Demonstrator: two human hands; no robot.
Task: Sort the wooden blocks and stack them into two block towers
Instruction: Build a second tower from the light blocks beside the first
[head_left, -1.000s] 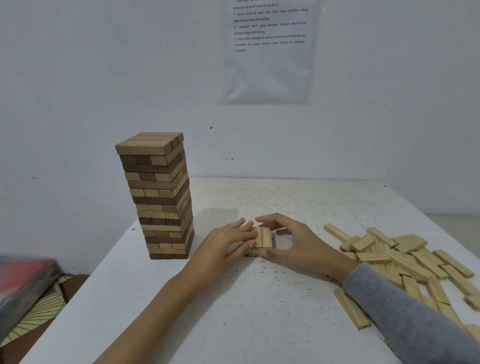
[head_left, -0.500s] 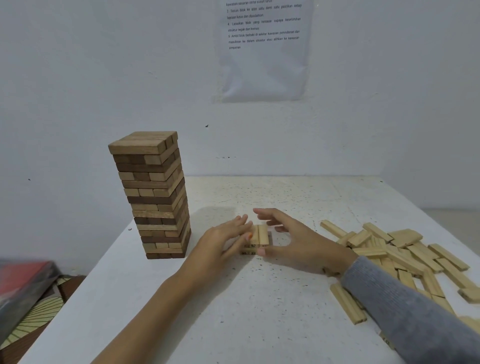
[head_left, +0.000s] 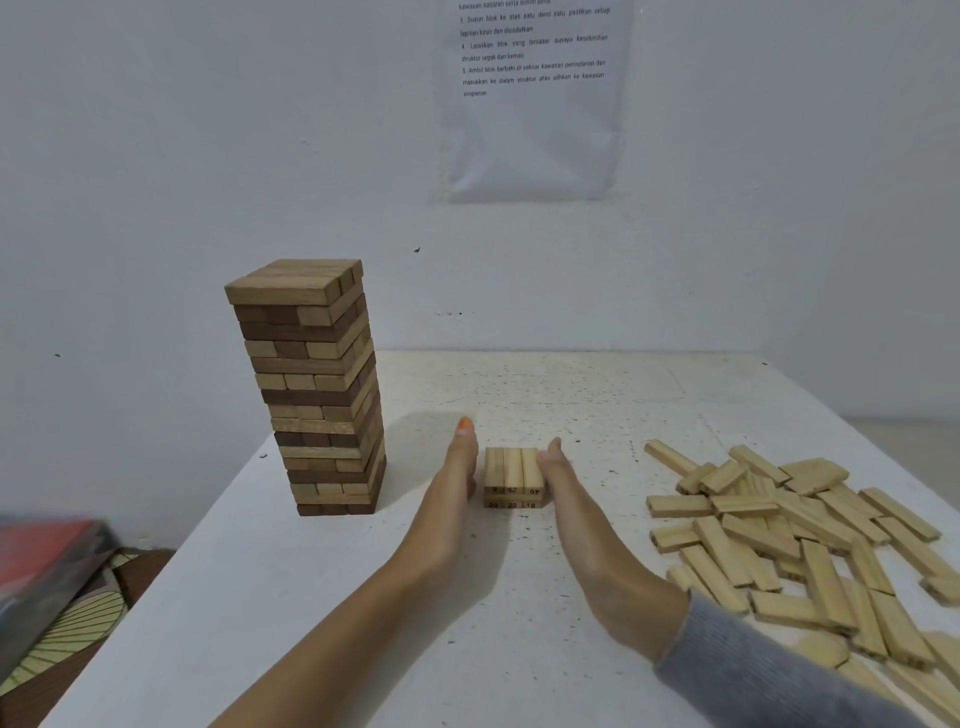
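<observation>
Against white wall (head_left: 156, 156): speckled table (head_left: 571, 389), block tower (head_left: 317, 384), loose blocks (head_left: 805, 540)

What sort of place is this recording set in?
Probably a plain room set up for a recorded task: a white table against a bare white wall, a printed instruction sheet stuck on that wall, and a block tower with loose blocks laid out.

You face plain white wall (head_left: 156, 130), evenly lit, few dark specks. Printed sheet (head_left: 535, 130) in clear sleeve hangs high centre, lines of small text on it. White speckled table (head_left: 311, 597) runs up to wall before you. At your lower left: blurred red-topped object (head_left: 47, 556), leaf-patterned mat (head_left: 67, 639), brown floor (head_left: 47, 699).
</observation>
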